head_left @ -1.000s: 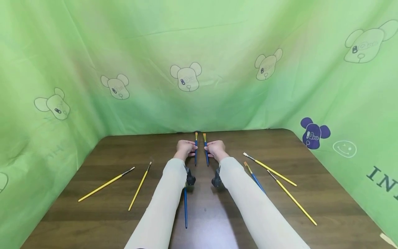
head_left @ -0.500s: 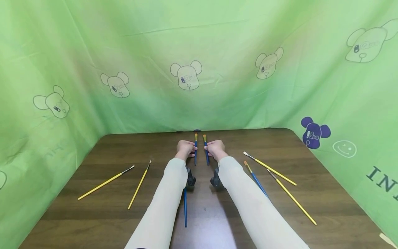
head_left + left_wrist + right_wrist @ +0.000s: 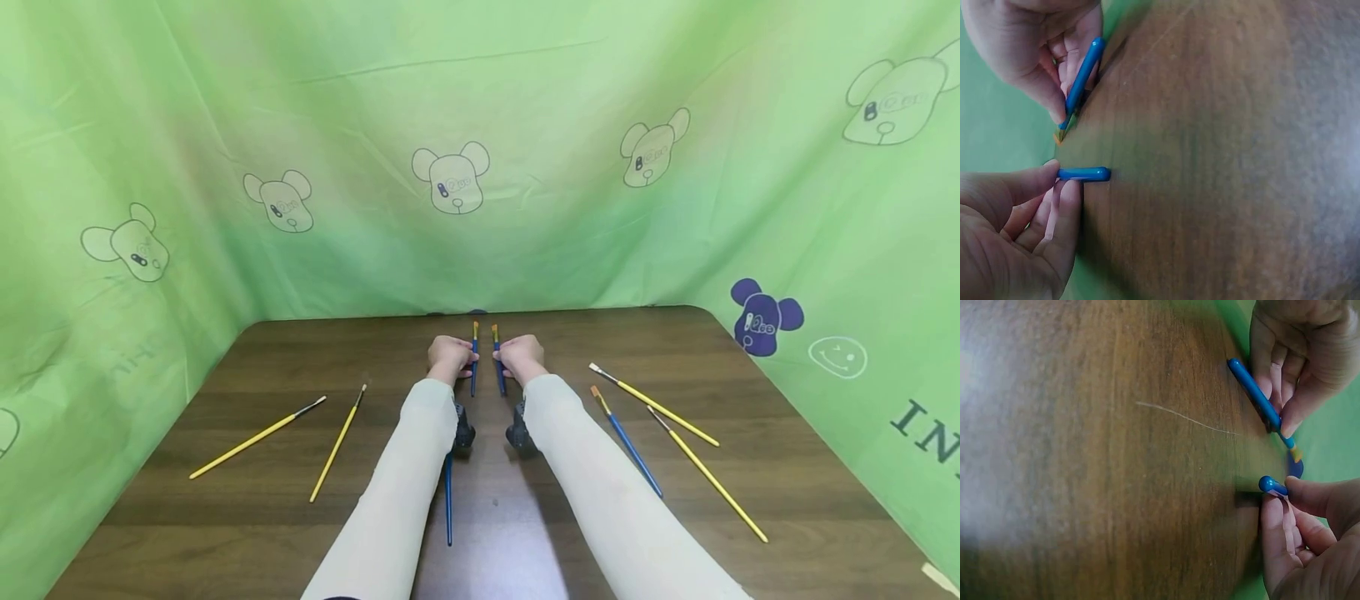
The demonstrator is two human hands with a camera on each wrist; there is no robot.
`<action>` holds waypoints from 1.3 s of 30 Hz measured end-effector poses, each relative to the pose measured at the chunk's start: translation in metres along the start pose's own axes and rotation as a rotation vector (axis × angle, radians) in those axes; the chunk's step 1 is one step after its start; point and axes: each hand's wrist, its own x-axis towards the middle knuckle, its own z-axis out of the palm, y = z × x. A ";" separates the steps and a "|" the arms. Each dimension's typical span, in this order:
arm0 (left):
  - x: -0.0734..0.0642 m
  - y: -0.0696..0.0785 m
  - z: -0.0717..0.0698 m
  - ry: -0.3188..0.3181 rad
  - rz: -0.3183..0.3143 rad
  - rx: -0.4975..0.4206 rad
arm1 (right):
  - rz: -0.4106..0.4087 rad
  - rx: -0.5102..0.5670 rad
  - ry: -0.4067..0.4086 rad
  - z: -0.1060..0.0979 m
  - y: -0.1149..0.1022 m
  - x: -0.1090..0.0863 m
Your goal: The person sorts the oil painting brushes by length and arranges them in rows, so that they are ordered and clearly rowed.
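Near the far edge of the brown wooden table, my left hand pinches a blue paintbrush between thumb and fingers. A short gap to the right, my right hand pinches a second blue paintbrush. Both brushes lie nearly side by side, their orange-yellow bristles toward the curtain and blue handle ends toward me. Low over the tabletop, the left brush's handle end shows in the left wrist view, and the right brush's rounded end in the right wrist view.
Two yellow paintbrushes lie at left. Another blue paintbrush is partly hidden under my left forearm. On the right are a blue paintbrush and two yellow ones. A green curtain surrounds the table.
Both hands keep their grip on the two blue brushes and stay almost in place. The head view has shifted slightly; the loose brushes lie as before.
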 end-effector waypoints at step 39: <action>0.010 -0.007 0.002 -0.047 -0.007 -0.050 | 0.020 0.035 -0.006 0.004 0.001 0.001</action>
